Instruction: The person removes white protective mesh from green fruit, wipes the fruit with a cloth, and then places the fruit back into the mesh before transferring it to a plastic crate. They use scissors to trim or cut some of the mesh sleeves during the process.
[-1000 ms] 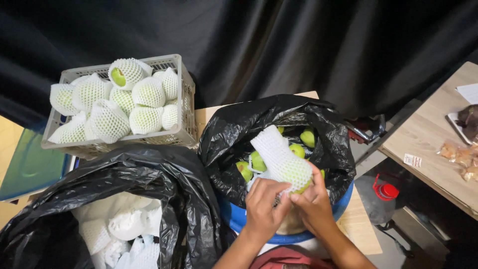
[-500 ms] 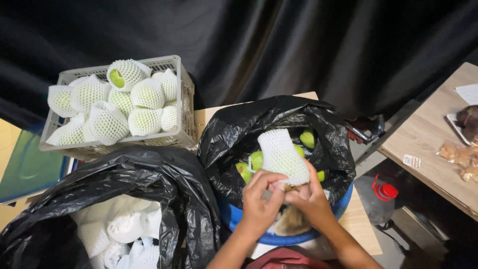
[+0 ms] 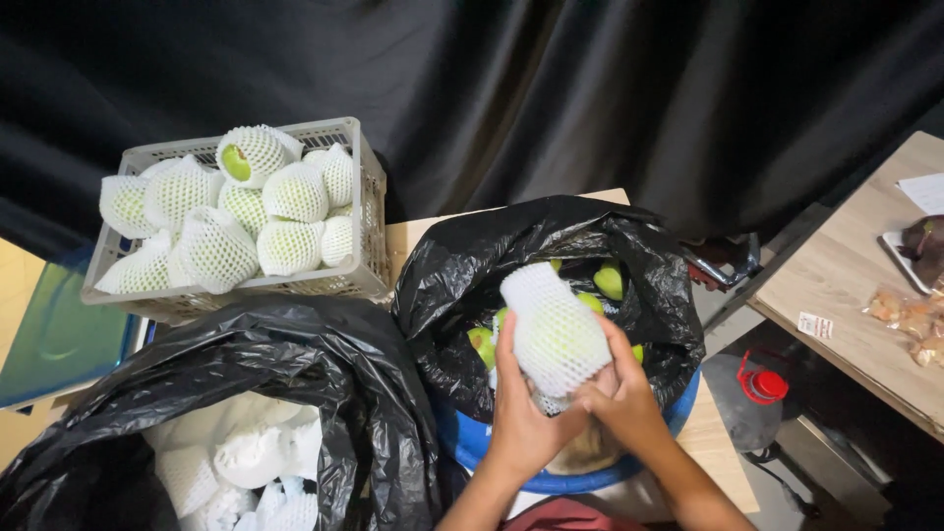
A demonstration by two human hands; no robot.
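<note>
Both hands hold one green fruit wrapped in a white foam net (image 3: 553, 329) above an open black bag (image 3: 654, 256) of loose green fruits (image 3: 609, 280). My left hand (image 3: 521, 413) cups the netted fruit from the left and below. From the right, my right hand (image 3: 621, 388) grips its lower end. The bag lines a blue tub (image 3: 472, 442).
A grey plastic crate (image 3: 359, 211) at the upper left holds several netted fruits (image 3: 258, 202). A second black bag (image 3: 324, 393) at the lower left holds white foam nets (image 3: 246, 457). A wooden table (image 3: 865, 295) with packets stands at the right; a red-capped container (image 3: 759, 383) sits below it.
The netted fruit has been lifted slightly and turned more upright in my hands, and the net now covers more of it. Both hands stay over the right bag.
</note>
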